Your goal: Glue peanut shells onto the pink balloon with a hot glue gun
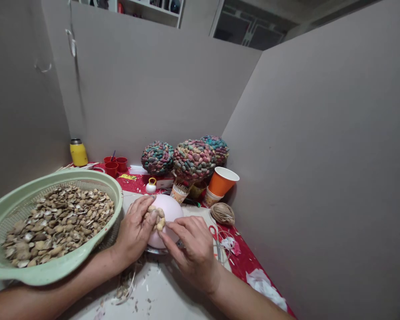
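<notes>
A pale pink balloon (pixel 169 205) sits in front of me on a shiny dish (pixel 156 251), mostly hidden under it. A small patch of peanut shells (pixel 158 214) covers part of its near side. My left hand (pixel 135 231) wraps the balloon's left side, its thumb pressing on the shells. From the right, my right hand (pixel 193 249) pinches a pale peanut shell at the patch's lower edge with thumb and forefinger. On the left, a green colander (pixel 115 186) holds many loose shell halves.
Behind stand colourful shell-covered balls (pixel 194 159), an orange paper cup (pixel 222 182), red cups (pixel 111 169) and a yellow bottle (pixel 78 153). To the right lie a twine roll (pixel 222 214), scissors (pixel 216 233) and crumpled white plastic (pixel 265 286). Grey panels (pixel 153 84) enclose the table.
</notes>
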### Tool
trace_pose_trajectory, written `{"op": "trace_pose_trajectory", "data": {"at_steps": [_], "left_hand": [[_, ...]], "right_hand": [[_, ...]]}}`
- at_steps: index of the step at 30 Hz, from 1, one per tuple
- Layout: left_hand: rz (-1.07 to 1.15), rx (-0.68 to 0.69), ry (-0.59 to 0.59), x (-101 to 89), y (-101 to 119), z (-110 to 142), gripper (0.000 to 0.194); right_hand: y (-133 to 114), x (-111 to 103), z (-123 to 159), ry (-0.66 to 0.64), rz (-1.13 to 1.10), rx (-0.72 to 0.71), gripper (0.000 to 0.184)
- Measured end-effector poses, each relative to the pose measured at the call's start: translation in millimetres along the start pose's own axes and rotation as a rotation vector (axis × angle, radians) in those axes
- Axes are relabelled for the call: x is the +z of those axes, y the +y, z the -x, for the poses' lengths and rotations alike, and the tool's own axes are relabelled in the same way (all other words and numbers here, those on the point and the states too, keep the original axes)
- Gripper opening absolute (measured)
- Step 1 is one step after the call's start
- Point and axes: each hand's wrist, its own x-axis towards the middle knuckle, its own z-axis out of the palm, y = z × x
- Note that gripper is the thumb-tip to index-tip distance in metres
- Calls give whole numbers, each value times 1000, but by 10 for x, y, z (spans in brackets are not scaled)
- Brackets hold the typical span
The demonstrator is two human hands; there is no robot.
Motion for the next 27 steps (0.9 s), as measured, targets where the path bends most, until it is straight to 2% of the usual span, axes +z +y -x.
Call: {"op": "trace_pose_trajectory", "data": {"at_steps": [20,27], "left_hand": [[17,2,-1,18,-9,13,38],[-15,-14,-20,-1,-15,-4,47]], "right_hand": [[-27,-18,-29,-106,50,-40,9],[32,-55,27,-95,-24,5,16]]}}
